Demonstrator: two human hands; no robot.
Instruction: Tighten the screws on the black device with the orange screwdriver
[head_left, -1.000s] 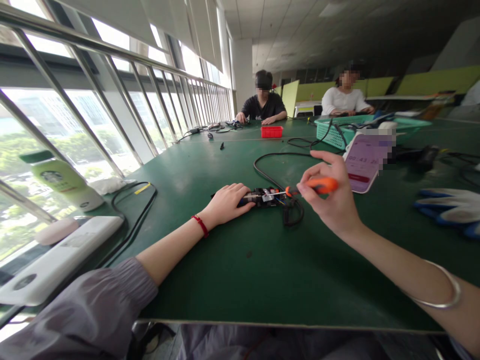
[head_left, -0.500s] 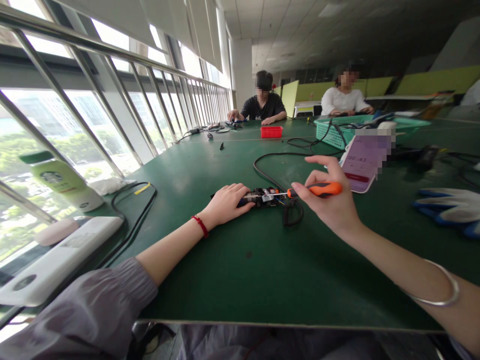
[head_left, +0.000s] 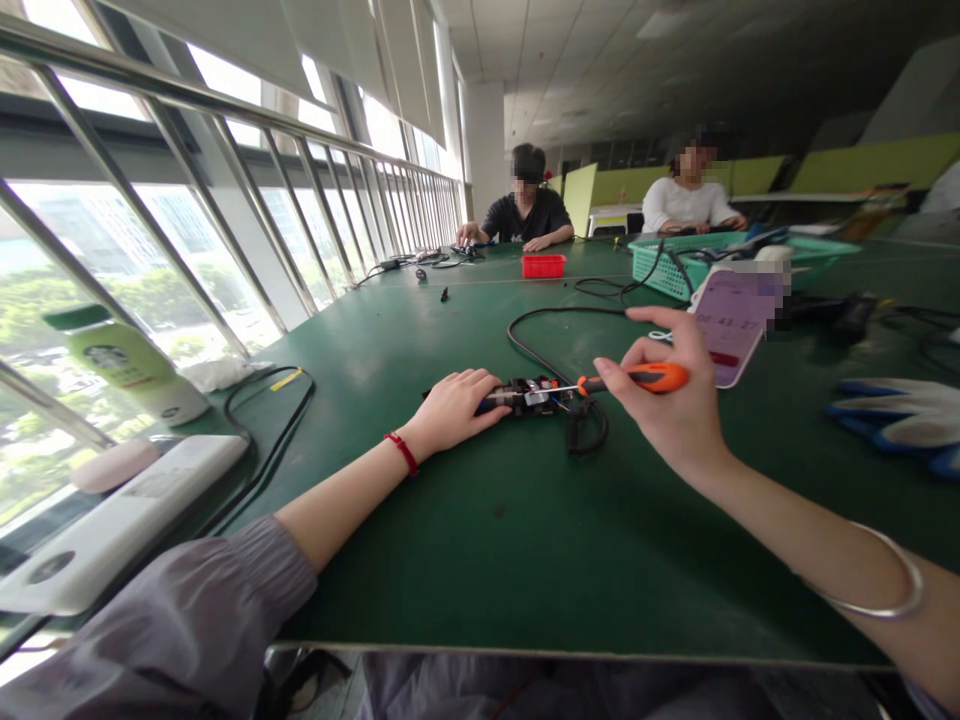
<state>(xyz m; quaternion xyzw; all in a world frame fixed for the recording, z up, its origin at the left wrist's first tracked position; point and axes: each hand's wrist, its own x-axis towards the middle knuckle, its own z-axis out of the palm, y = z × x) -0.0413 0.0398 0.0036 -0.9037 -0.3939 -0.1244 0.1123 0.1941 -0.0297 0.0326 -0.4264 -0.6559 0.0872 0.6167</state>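
Observation:
My left hand point(head_left: 459, 402) is closed over the left end of a small black device point(head_left: 517, 394), pressing it to the green table. The device's right part is opened up, showing a silvery piece and thin coloured wires inside. A black cable point(head_left: 529, 345) runs from it and loops beside its right end. My right hand point(head_left: 675, 395) grips an orange and black screwdriver point(head_left: 649, 377) by its handle, index finger raised off it. The screwdriver lies nearly level, with its thin shaft pointing left and its tip at the device's open part. Exact contact of the tip is too small to tell.
A phone point(head_left: 731, 325) leans on a teal basket point(head_left: 664, 265) of cables and parts. Gloves point(head_left: 900, 415) lie right; a red bin point(head_left: 544, 266) stands farther back. Left are a bottle point(head_left: 127, 365) and a white case point(head_left: 135, 515). Two people sit across the table point(head_left: 480, 560).
My right hand has shifted slightly right along the screwdriver handle, its fingers a little differently placed. My left hand and the device stay where they were.

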